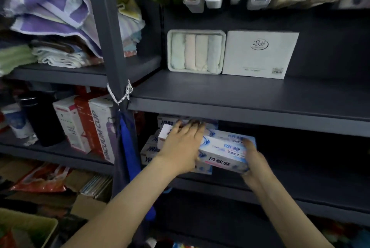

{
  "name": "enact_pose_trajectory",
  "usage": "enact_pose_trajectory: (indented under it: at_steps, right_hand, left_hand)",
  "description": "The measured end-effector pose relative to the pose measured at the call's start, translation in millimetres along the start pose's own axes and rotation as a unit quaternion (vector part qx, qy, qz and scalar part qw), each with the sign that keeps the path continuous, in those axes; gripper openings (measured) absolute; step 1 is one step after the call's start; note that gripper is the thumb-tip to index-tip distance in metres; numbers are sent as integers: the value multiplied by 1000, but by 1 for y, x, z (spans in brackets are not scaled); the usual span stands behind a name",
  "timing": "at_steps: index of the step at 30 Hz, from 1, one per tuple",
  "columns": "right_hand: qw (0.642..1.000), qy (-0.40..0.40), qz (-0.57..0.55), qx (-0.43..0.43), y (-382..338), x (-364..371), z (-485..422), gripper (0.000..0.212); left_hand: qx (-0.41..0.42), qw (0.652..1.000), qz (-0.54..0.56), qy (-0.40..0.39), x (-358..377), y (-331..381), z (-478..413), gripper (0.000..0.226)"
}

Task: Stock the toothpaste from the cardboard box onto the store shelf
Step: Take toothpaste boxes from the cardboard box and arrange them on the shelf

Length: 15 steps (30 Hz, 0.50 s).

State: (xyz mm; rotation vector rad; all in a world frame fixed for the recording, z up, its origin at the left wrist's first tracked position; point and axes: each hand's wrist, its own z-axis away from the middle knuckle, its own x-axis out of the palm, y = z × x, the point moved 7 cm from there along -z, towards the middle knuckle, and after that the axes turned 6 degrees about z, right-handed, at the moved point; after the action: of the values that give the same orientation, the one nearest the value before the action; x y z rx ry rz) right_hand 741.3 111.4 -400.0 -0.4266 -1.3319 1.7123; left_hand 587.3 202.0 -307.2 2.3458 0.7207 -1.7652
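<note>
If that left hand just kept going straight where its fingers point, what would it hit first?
Probably the stacked boxes at the back of the shelf. The left hand lies flat over the toothpaste box, fingers aimed at them; shadow makes depth unclear.

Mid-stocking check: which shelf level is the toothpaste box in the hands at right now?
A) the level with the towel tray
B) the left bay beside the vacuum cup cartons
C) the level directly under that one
C: the toothpaste box, gripped at its right end by the right hand with the left hand laid over it, sits below the board carrying the towel tray.
</note>
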Motion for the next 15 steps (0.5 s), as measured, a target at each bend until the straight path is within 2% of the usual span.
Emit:
enact_pose_trajectory:
  at_steps: [4,7,9,10,12,13,15]
  right_hand:
    - [998,3,28,-50,6,20,-40,45]
    - [993,-36,62,-89,5,39,-61,48]
    - [987,-74,108,-93,6,53,-70,47]
    - [983,-81,137,-90,7,57,-71,52]
    - [975,-102,175,-88,12,60,-79,77]
    - [970,-119,187,-100,14,64,-75,77]
    - [958,-160,194,-140,18,71,-62,64]
  left_hand:
    - [-19,999,3,42,37,-15,0,79]
    - [-39,995,15,89,57,-32,-8,84]
    - [-58,995,29,71,71,-44,-13,77]
    - [-73,994,57,62,76,-51,-15,71]
    - [-108,988,93,67,83,-65,-19,68]
    - [-120,986,92,68,85,-71,-21,68]
    - [-134,985,88,61,88,-76,-22,71]
